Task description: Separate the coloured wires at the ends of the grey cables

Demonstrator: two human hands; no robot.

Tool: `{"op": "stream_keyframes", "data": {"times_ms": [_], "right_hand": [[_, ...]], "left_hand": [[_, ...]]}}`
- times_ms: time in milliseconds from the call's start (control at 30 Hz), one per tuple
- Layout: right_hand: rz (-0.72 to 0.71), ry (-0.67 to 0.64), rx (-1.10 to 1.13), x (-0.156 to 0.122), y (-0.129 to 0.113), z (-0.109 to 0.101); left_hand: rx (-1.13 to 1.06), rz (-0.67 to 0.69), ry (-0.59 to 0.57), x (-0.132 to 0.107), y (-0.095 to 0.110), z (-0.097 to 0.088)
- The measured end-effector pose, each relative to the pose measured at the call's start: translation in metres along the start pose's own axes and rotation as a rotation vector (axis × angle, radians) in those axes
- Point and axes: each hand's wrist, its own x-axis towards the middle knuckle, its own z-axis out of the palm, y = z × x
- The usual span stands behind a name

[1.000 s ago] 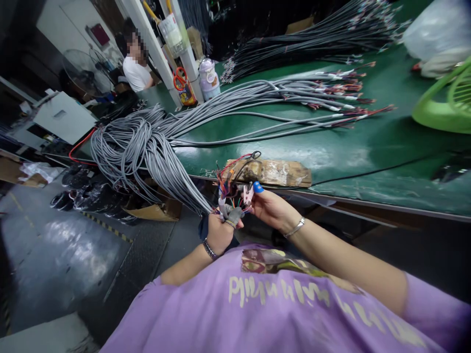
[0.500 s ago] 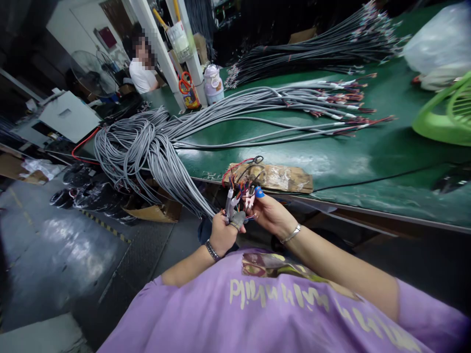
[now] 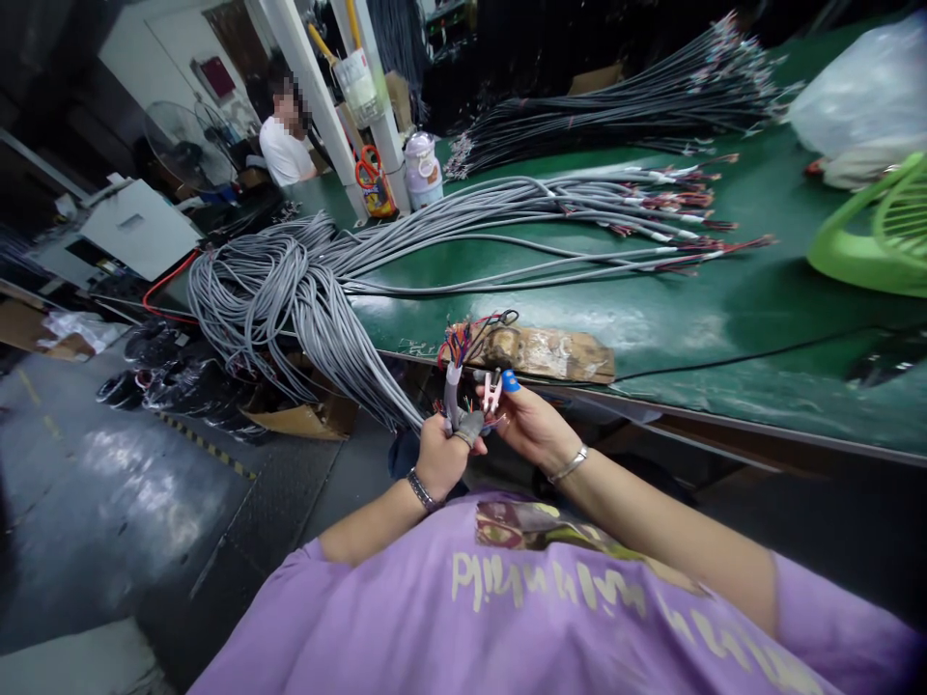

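Note:
My left hand (image 3: 441, 458) is closed around the ends of several grey cables (image 3: 452, 394), with a grey cover on its thumb. Stripped coloured wires (image 3: 458, 346) fan out above that grip, by the table edge. Just to the right, my right hand (image 3: 534, 425) is closed, its fingers pinched at a small pinkish-white piece (image 3: 491, 393) whose kind I cannot make out. Blue tape (image 3: 511, 380) wraps one of its fingertips. Thin wire ends show between the two hands. The grey cables run back left to a large looped bundle (image 3: 290, 280) hanging over the table edge.
A worn wooden block (image 3: 569, 353) lies at the green table's (image 3: 710, 338) front edge. Beyond are more grey cables (image 3: 521, 198), a black cable bundle (image 3: 608, 116), a cup (image 3: 423, 172) and orange-handled scissors (image 3: 369, 166). A green basket (image 3: 869, 241) stands right. Another person (image 3: 286, 145) is at the back.
The coloured wire ends have shifted up and left, away from my right hand, and bunch together above my left hand. The pinkish-white piece shows more clearly. Both hands stay nearly in place.

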Motion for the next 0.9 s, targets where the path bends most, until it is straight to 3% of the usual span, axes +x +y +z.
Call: {"op": "stream_keyframes", "data": {"times_ms": [533,900], "right_hand": [[0.036,-0.002,0.018,-0.002,0.001,-0.001],[0.204,-0.035,0.124,-0.011,-0.005,-0.009]], "left_hand": [[-0.015,-0.029,-0.015,-0.003,0.002,-0.003],[-0.084,0.069,0.049,-0.011,-0.008,-0.002]]}}
